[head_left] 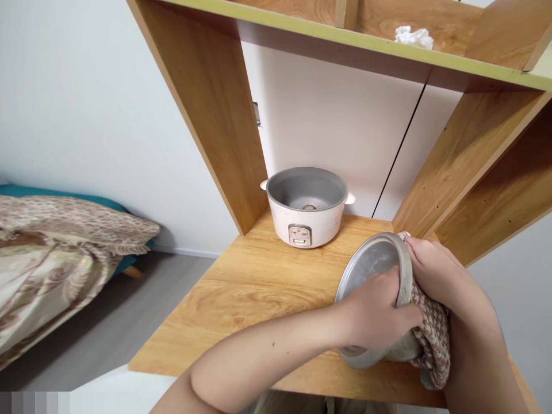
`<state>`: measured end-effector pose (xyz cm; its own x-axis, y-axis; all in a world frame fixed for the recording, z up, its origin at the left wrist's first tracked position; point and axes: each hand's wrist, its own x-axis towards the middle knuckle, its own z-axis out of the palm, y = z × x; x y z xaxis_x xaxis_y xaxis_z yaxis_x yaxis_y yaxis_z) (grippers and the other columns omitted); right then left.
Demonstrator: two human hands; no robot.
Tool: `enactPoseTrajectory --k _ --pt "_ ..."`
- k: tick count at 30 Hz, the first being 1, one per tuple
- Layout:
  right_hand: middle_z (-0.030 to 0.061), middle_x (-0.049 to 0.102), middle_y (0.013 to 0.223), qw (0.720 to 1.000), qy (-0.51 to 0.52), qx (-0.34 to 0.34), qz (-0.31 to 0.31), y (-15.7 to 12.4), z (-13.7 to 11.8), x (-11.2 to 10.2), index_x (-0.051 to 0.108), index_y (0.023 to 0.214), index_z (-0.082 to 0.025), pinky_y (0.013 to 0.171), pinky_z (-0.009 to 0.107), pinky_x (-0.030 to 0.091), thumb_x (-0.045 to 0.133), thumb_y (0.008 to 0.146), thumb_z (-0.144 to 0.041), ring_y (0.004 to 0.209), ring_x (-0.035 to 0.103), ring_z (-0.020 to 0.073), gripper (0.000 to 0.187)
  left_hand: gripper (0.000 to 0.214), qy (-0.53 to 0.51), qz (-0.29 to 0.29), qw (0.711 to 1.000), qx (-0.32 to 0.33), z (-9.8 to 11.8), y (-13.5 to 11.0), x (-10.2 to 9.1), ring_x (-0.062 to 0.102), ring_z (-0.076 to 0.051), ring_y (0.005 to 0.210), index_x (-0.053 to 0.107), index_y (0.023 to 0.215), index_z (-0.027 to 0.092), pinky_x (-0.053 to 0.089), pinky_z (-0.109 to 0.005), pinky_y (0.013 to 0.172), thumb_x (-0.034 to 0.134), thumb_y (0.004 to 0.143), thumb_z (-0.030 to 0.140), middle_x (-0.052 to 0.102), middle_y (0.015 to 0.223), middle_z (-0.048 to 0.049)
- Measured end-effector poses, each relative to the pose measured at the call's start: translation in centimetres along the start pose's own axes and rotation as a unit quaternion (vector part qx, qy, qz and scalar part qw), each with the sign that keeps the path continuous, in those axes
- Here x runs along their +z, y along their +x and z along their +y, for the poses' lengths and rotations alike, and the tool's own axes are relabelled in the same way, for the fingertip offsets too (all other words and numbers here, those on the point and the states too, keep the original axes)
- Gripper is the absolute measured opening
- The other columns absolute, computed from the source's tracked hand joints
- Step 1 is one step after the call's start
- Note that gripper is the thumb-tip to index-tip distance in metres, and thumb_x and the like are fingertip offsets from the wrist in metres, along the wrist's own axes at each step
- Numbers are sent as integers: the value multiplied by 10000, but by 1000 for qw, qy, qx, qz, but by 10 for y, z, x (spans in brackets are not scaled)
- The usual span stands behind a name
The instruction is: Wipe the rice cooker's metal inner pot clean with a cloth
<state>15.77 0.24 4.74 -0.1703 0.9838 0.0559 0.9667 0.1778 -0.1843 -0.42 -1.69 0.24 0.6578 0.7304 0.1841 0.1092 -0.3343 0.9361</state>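
A metal inner pot [368, 261] is tilted on its side above the right part of the wooden desk, its opening facing left. My left hand [379, 313] grips the near rim, fingers inside the pot and thumb outside. At the far side, my right hand [435, 267] presses a brown-and-white checked cloth [433, 330] against the pot's outer wall; the cloth hangs down beside my right forearm. Farther back stands a white rice cooker body [307, 221], upright and without a lid, its grey inside showing a round plate at the bottom.
The wooden desk [207, 310] has upright side panels and a shelf [302, 29] overhead, where a crumpled white tissue [414, 38] lies. To the left is a bed with patterned bedding [64, 247]. A white rounded surface [125, 391] shows below the desk's front edge.
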Motion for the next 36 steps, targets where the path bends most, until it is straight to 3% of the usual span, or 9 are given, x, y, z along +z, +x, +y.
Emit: enactPoseTrajectory --k 6,11,16,20,24,31,36 --pt "8 592 697 998 -62 -13 -3 -2 -5 3 455 765 -238 541 274 260 366 968 -249 529 440 130 222 247 -61 5 998 -14 -2 4 1 673 -302 1042 644 1059 186 527 -425 904 611 820 240 733 1052 -57" --pt "-9 541 647 994 -106 -38 -6 -9 -9 7 440 778 -239 512 277 222 450 882 -163 485 388 126 130 241 -115 8 993 -1 -8 7 -1 660 -294 1054 659 1055 181 519 -412 915 610 829 252 723 1037 -55" --pt "3 543 648 994 -98 -46 21 -12 -12 8 456 772 -235 525 277 234 394 941 -184 509 432 138 188 222 -79 0 997 -20 -8 6 -2 626 -243 823 637 967 184 499 -361 717 562 758 173 652 807 -14" --pt "21 568 647 997 -66 0 33 -5 -12 7 489 741 -238 553 281 259 269 1022 -278 544 496 157 359 366 -71 5 997 -7 -4 4 -1 638 -260 910 626 1108 182 509 -373 776 546 751 171 680 913 -30" --pt "25 584 648 998 -35 28 34 0 -11 6 474 705 -245 573 277 280 273 1017 -312 562 510 164 376 454 -57 15 998 7 -2 4 0 646 -282 1025 598 1207 179 509 -413 921 558 755 176 707 1052 -52" --pt "21 570 636 998 -47 0 38 -2 -8 7 513 730 -238 561 279 263 296 1013 -290 537 467 152 360 407 -49 7 999 -1 -3 5 1 646 -273 979 618 1159 176 516 -389 862 559 756 184 697 979 -40" --pt "21 572 662 993 -115 -21 31 -9 -8 7 518 796 -228 539 281 238 372 964 -205 530 486 152 223 256 -69 -3 998 -9 -5 8 -2 594 -214 838 615 969 174 464 -322 716 536 726 164 609 818 1"
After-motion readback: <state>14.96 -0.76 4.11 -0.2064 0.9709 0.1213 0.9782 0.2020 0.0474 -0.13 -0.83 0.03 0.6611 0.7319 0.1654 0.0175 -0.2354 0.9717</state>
